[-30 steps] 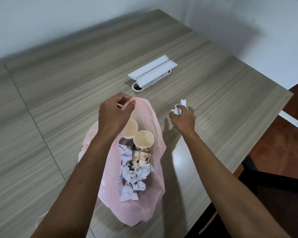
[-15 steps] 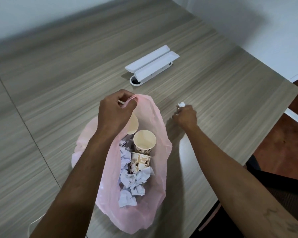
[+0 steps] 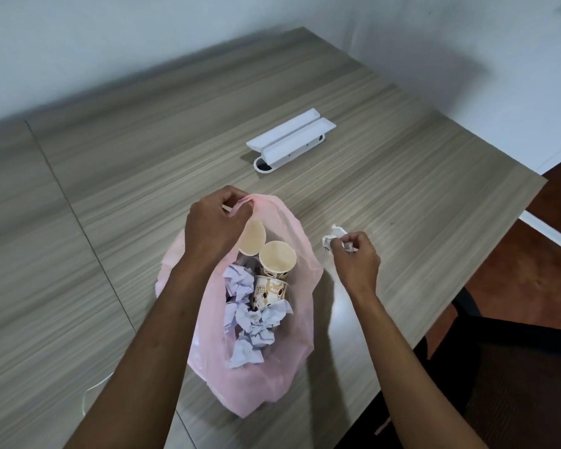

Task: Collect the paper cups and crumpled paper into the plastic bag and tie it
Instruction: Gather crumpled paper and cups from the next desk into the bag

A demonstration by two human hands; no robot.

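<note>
One last wad of crumpled white paper (image 3: 332, 238) looks like all that's outside the bag, pinched in the right hand (image 3: 357, 259) just off the wood-grain worktop (image 3: 143, 176), a little to the right of the thin pink plastic bag (image 3: 292, 345). The left hand (image 3: 212, 228) is clamped on the bag's far rim, holding the mouth up and open. Inside you can see printed paper cups (image 3: 277, 259), at least three, plus a heap of scrunched pale paper (image 3: 250, 322) toward the near end. So the step is just dropping this wad in. My take: keep that left hand high so the mouth stays wide, bring the wad over the opening rather than tossing it, and let go low above the paper pile so it doesn't bounce off a cup. Thin plastic sags quickly, so I'd hold the rim until the wad is inside, then gather both sides for the knot. That white plastic holder (image 3: 290, 139) further back is well out of the way.
</note>
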